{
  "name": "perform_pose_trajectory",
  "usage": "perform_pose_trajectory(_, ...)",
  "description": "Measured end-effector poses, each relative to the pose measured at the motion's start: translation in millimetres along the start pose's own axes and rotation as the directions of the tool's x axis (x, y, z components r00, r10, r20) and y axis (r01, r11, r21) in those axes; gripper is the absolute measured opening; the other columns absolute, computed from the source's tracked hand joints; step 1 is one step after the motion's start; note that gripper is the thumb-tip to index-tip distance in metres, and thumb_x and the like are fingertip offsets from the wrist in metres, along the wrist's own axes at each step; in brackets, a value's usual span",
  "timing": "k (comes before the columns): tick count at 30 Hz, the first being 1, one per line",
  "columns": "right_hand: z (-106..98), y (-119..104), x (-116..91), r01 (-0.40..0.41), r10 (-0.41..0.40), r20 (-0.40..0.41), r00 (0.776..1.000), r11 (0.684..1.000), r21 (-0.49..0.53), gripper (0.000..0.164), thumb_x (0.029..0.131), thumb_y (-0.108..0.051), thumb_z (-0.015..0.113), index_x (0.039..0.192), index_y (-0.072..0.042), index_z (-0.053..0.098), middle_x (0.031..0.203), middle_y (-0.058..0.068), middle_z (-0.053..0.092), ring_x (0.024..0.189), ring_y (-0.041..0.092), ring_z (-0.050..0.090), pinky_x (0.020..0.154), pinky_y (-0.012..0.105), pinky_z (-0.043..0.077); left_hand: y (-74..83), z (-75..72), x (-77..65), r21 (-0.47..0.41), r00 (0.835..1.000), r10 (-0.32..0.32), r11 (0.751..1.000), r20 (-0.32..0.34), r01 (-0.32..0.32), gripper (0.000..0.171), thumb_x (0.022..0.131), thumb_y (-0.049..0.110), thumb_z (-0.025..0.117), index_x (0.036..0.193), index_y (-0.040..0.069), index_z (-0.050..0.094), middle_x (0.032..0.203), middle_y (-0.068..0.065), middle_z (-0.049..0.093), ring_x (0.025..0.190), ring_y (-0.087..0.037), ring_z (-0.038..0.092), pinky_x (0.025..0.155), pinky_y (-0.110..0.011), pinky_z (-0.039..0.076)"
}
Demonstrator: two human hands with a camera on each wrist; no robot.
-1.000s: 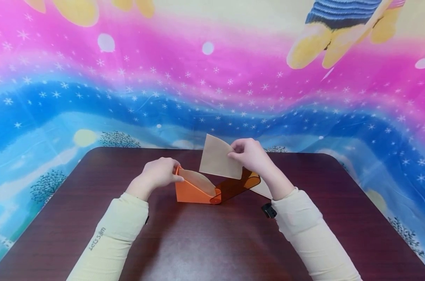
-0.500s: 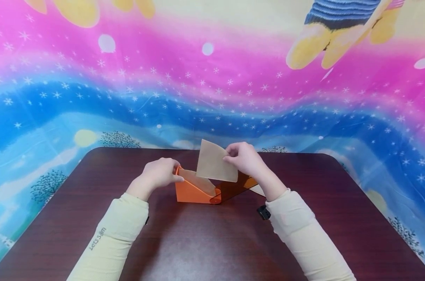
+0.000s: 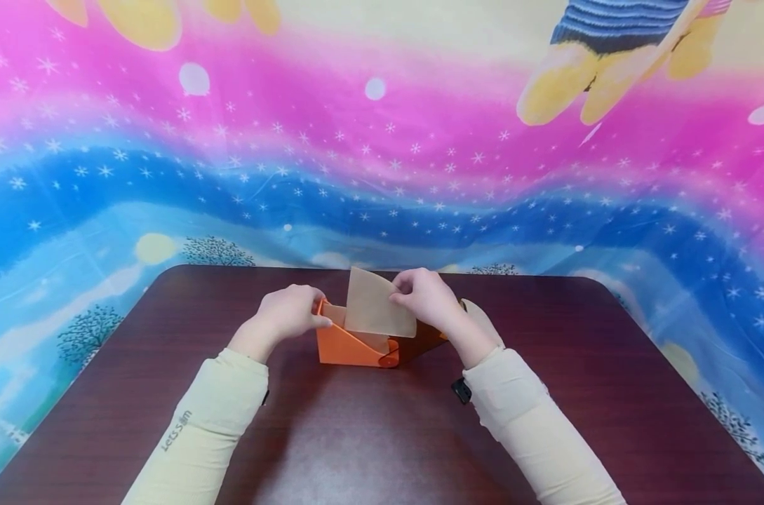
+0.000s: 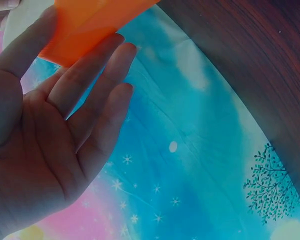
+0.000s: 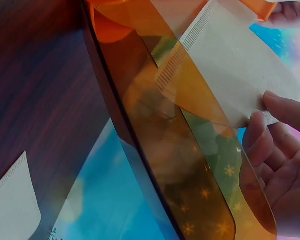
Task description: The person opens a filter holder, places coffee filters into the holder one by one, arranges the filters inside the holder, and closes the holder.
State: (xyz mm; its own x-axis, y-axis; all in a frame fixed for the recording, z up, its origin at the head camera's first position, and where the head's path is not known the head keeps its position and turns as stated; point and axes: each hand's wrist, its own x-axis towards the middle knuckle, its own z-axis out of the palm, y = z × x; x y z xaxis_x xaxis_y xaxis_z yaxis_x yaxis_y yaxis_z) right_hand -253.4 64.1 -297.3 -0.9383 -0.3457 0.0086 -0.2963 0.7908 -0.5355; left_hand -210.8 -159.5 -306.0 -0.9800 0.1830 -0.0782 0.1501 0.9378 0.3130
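Observation:
An orange filter holder stands on the table with its tinted see-through lid swung open to the right. My left hand grips the holder's upper left edge between thumb and fingers. Inside it, brown paper coffee filters show; how many I cannot tell. Above the holder's opening, my right hand pinches another paper coffee filter by its right edge. The crimped seam of that filter shows through the lid in the right wrist view.
One more coffee filter lies on the dark wooden table, to the right behind the right wrist. A patterned, colourful cloth hangs behind the table's far edge.
My right hand has moved left and down with the pinched coffee filter, bringing it over the holder's opening. The left hand and the holder have stayed in place.

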Motion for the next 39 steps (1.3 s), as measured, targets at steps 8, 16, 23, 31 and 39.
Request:
perform_pose_trajectory(8, 13.0, -3.3, 0.9, -0.034, 0.034, 0.003, 0.999, 0.999, -0.022, 0.007, 0.085, -0.019, 0.068, 0.088, -0.013, 0.069, 0.086, 0.002, 0.068, 0.076, 0.016, 0.058, 0.068, 0.03, 0.049, -1.1, 1.1, -0.2, 0.005, 1.0, 0.004, 1.0, -0.004, -0.004, 0.032, 0.081, 0.031, 0.071, 0.104, 0.009, 0.066, 0.087, -0.002, 0.066, 0.076, -0.017, 0.058, 0.071, -0.04, 0.05)
perform_pose_trajectory(16, 21.6, -4.8, 0.7, -0.017, 0.017, 0.005, 1.0, 0.999, -0.027, 0.006, 0.085, -0.018, 0.069, 0.088, -0.014, 0.07, 0.085, 0.002, 0.068, 0.075, 0.015, 0.058, 0.066, 0.028, 0.049, -0.5, 0.3, -1.1, 0.003, 1.0, 0.007, 1.0, -0.008, -0.007, 0.031, 0.081, 0.031, 0.071, 0.104, 0.01, 0.066, 0.085, -0.002, 0.066, 0.075, -0.017, 0.058, 0.07, -0.039, 0.05)
perform_pose_trajectory(23, 28.9, -5.3, 1.8, -0.013, 0.013, 0.016, 1.0, 1.0, -0.023, 0.004, 0.084, -0.018, 0.069, 0.086, -0.015, 0.07, 0.082, 0.0, 0.068, 0.072, 0.014, 0.058, 0.064, 0.027, 0.049, -1.0, -0.3, -1.6, 0.002, 1.0, 0.009, 1.0, -0.008, -0.009, 0.033, 0.082, 0.031, 0.071, 0.107, 0.011, 0.067, 0.087, -0.001, 0.067, 0.077, -0.017, 0.059, 0.073, -0.04, 0.051)
perform_pose_trajectory(31, 35.0, -6.2, 2.4, -0.009, 0.01, 0.013, 1.0, 1.0, -0.03, 0.004, 0.084, -0.018, 0.07, 0.085, -0.015, 0.071, 0.081, 0.0, 0.068, 0.071, 0.014, 0.058, 0.066, 0.029, 0.051, -1.0, -1.5, -1.1, 0.016, 1.0, 0.011, 1.0, -0.003, -0.011, 0.031, 0.082, 0.032, 0.07, 0.105, 0.012, 0.066, 0.082, 0.001, 0.065, 0.074, -0.016, 0.057, 0.068, -0.037, 0.049)
perform_pose_trajectory(39, 40.5, -7.2, 3.1, -0.01, 0.011, 0.024, 1.0, 0.999, -0.044, 0.004, 0.083, -0.018, 0.07, 0.085, -0.015, 0.071, 0.08, 0.0, 0.068, 0.071, 0.014, 0.057, 0.068, 0.03, 0.05, -0.8, -1.4, -1.0, 0.012, 1.0, 0.008, 1.0, -0.003, -0.008, 0.031, 0.082, 0.033, 0.07, 0.104, 0.011, 0.066, 0.082, 0.001, 0.066, 0.074, -0.015, 0.058, 0.067, -0.037, 0.049)
